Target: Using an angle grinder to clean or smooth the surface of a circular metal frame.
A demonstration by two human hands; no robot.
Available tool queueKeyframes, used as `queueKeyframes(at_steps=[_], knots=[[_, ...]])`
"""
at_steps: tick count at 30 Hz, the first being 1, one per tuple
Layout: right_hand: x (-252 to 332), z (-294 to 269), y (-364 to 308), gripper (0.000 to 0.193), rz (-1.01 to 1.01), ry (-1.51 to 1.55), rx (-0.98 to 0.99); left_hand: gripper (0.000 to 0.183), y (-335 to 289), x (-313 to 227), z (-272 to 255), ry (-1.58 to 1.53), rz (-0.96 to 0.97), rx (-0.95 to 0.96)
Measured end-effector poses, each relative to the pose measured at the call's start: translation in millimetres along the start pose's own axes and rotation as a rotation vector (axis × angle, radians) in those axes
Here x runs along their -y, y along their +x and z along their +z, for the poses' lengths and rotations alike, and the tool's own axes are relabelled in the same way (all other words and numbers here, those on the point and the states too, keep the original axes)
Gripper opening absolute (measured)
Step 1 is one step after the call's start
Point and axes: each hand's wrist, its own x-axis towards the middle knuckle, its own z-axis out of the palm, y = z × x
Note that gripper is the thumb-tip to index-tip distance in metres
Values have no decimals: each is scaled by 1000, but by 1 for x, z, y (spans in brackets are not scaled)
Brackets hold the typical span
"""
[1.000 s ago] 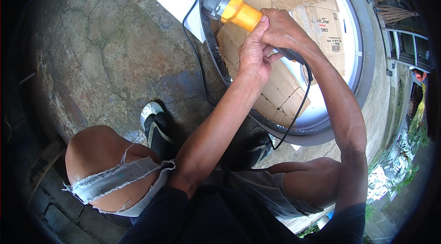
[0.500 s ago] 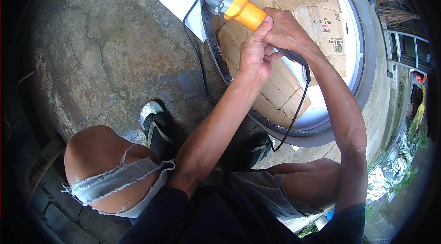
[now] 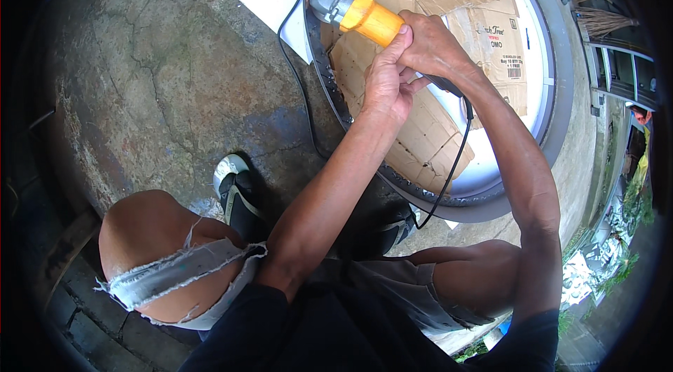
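Observation:
Both my hands grip a yellow angle grinder (image 3: 373,18) with a grey metal head. My right hand (image 3: 436,44) wraps round its body from above. Pressed against the underside and rear of the tool is my left hand (image 3: 389,78), its thumb on the yellow casing and its fingers partly hidden. The grinder's head rests at the left edge of a large round grey rim (image 3: 324,67), with a small orange glow beside it. The disc itself is hidden. From the rear of the grinder a black cord (image 3: 459,151) hangs down over the rim.
Flat pieces of brown cardboard (image 3: 392,130) lie inside the rim over a white sheet. Another white sheet (image 3: 277,4) sticks out on the left, crossed by the cord. My feet stand on stained concrete (image 3: 182,78). Brooms (image 3: 606,22) and a ladder (image 3: 620,71) are at the right.
The grinder and both hands have shifted slightly left. An orange glow now shows where the grinder's head meets the rim.

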Motion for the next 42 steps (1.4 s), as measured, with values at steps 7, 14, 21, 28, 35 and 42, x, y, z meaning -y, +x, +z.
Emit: queueKeyframes(at_steps=[7,14,21,28,35,42], knots=[[-2,-1,3,40,0,1,12,70,0,0,1,-25,13,16],[-2,0,4,41,9,-12,-15,69,1,-1,2,-11,9,10],[-3,-1,3,39,-19,-17,-37,66,1,1,3,-25,5,21],[0,-4,1,38,-14,2,1,68,-1,-1,4,-25,8,19],[-1,-4,3,39,29,-3,-7,70,-1,0,5,-27,13,15],[1,-2,3,41,38,-4,-13,71,-1,-1,4,-23,19,21]])
